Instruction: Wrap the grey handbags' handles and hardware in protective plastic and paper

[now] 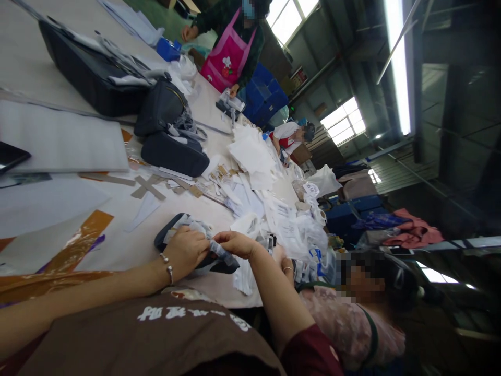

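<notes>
A small dark bag (227,267) with pale, crinkled wrapping (201,225) on it lies on the table right before me. My left hand (187,251), a bracelet on its wrist, rests over the bag with fingers curled into the wrapping. My right hand (237,244) pinches a grey, plastic-wrapped strip (221,250) at the bag's near side. Part of the bag is hidden under both hands. Beyond it stand a dark bag (174,155) and another dark bag (160,109), with wrapped straps bundled on them.
A large dark bag (90,78) and a white foam sheet (58,138) lie left. Brown tape (80,243) crosses the near table. White paper (254,151) is heaped mid-table. A co-worker (352,313) sits close at right; a person in a pink apron (229,57) stands opposite.
</notes>
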A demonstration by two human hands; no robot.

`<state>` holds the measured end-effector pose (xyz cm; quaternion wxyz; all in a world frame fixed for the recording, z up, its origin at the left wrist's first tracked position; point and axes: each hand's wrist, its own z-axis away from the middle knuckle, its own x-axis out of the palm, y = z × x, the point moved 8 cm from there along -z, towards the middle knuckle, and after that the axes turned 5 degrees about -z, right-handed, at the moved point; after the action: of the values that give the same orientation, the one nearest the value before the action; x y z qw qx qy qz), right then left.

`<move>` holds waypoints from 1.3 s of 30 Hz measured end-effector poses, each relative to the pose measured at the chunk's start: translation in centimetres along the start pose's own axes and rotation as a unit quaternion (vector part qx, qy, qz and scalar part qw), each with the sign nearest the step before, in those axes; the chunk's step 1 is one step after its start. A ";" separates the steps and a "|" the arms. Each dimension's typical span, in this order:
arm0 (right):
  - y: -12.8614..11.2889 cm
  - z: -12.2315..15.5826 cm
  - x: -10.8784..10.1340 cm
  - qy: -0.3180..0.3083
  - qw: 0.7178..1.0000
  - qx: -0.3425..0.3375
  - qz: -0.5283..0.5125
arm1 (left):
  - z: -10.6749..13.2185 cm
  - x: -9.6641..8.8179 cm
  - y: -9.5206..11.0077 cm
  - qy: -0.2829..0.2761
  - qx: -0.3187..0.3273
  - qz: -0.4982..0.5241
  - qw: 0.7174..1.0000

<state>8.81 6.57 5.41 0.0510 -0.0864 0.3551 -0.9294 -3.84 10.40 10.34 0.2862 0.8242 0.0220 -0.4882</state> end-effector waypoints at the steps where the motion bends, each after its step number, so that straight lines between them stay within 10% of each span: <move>1: -0.1 -0.2 0.1 -0.014 1.000 0.004 0.021 | 0.2 0.1 0.1 0.004 -0.004 -0.002 1.000; 21: 1.6 -1.8 0.0 -0.048 0.987 0.008 0.156 | 1.0 1.0 -1.2 -0.051 -0.102 0.061 0.992; 29: 0.5 -0.7 -1.8 0.055 0.987 -0.031 0.151 | 0.6 -1.0 -3.0 -0.076 -0.068 0.148 0.984; 34: 0.5 -0.1 -3.3 0.212 0.971 -0.109 -0.015 | 0.8 -2.9 -5.1 -0.105 -0.046 0.132 0.985; 39: 1.0 -0.2 -2.7 0.227 0.947 -0.143 -0.179 | 0.4 -3.8 -5.7 -0.099 -0.065 0.163 0.979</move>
<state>11.43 6.36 4.23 -0.2111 0.0587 0.4649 -0.8578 -7.95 15.86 10.79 0.4158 0.7439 -0.1095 -0.5116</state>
